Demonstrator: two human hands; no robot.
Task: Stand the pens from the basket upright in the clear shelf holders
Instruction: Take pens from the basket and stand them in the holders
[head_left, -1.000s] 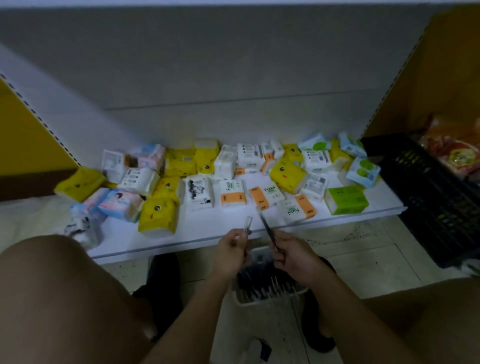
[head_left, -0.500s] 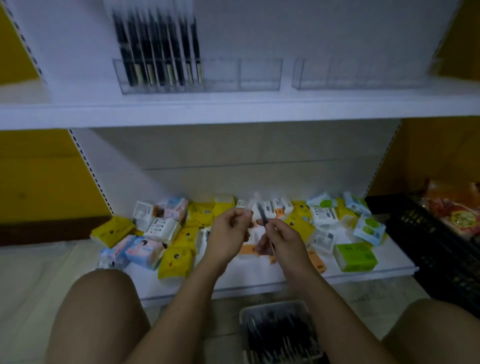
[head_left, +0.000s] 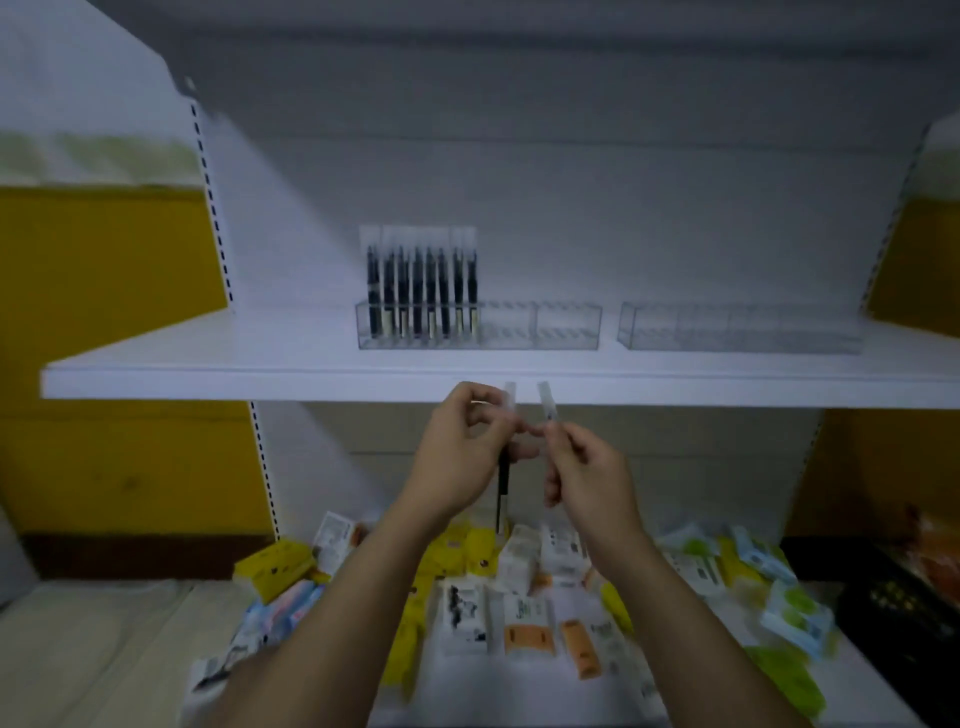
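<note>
Above our grip, the shelf (head_left: 208, 371) looks smooth, matt white; its holders (head_left: 540, 327) are clear, glossy plastic. The pens (head_left: 503, 483) in our grip wear clear plastic sleeves (head_left: 545, 405).

Single head-worn view, wide-angle. Faces forward, close to the white flat shelf board (head_left: 208, 371) and its clear plastic box holders (head_left: 540, 325), seen from slightly above. Forearms enter bottom edge.

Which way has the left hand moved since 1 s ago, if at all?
Yes. The left hand rose from the lower shelf's front edge to just under the upper shelf's edge.
</note>
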